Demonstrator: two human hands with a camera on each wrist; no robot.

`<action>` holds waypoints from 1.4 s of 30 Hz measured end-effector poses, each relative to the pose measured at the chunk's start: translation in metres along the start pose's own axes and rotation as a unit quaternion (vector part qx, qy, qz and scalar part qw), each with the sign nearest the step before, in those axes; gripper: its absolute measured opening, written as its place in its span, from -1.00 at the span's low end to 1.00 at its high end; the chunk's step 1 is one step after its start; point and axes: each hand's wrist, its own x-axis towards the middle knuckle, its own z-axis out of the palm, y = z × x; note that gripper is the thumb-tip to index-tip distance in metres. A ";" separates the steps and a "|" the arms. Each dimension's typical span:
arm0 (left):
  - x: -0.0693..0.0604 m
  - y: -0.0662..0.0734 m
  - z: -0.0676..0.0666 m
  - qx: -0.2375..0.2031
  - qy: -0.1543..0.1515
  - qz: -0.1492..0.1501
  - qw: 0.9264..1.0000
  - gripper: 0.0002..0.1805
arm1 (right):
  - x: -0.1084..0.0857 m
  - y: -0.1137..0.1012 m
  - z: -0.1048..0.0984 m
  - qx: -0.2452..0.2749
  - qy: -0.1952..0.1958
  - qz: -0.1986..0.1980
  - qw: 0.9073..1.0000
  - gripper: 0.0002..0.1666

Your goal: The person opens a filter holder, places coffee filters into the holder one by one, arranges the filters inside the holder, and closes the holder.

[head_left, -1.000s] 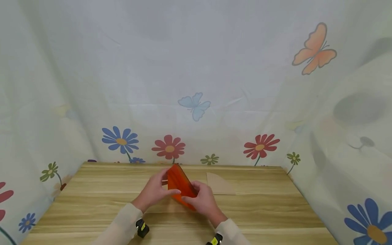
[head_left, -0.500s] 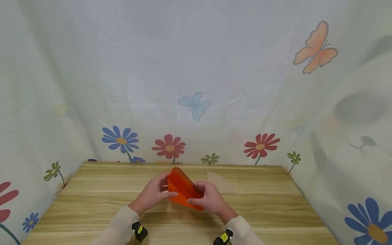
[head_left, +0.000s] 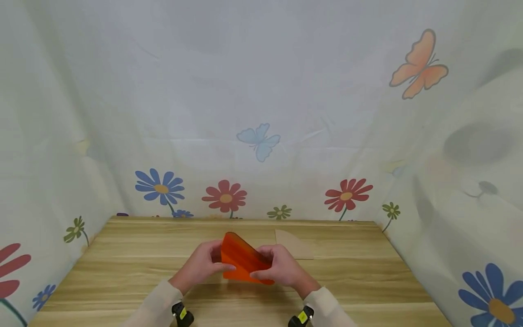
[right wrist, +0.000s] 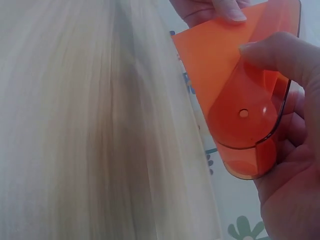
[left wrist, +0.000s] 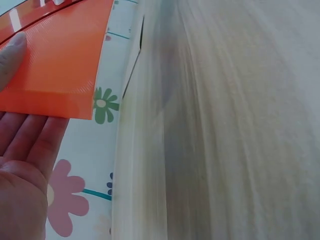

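An orange, see-through plastic piece (head_left: pixel 241 261) is held in both hands above the wooden table. My left hand (head_left: pixel 204 263) pinches its left end, thumb on the near face and fingers behind. Opposite it, my right hand (head_left: pixel 283 267) grips the right end. In the left wrist view the orange sheet (left wrist: pixel 60 60) has a straight lower edge, with the left thumb on its face. The right wrist view shows a rounded end with a small round hole on the orange piece (right wrist: pixel 225 115), the right thumb pressing above it.
A thin beige fan-shaped piece (head_left: pixel 293 245) lies flat on the wooden table (head_left: pixel 351 281), behind and right of the hands. Curtains (head_left: pixel 261 81) printed with flowers and butterflies stand behind the table and at both sides.
The orange piece has been lowered and turned, its top end coming down and its right end moving right. The hands have moved slightly apart, both still holding it.
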 end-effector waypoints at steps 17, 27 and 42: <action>-0.012 -0.018 0.005 0.014 -0.006 0.010 1.000 -0.38 | 0.002 0.004 0.013 -0.088 -0.009 -0.017 0.996 -0.59; -0.012 -0.028 0.004 0.031 -0.006 0.000 0.999 -0.35 | 0.007 0.011 0.021 -0.117 -0.006 -0.021 0.993 -0.61; -0.014 -0.031 0.005 0.039 -0.011 -0.001 0.999 -0.38 | 0.010 0.016 0.026 -0.101 -0.018 0.003 0.995 -0.56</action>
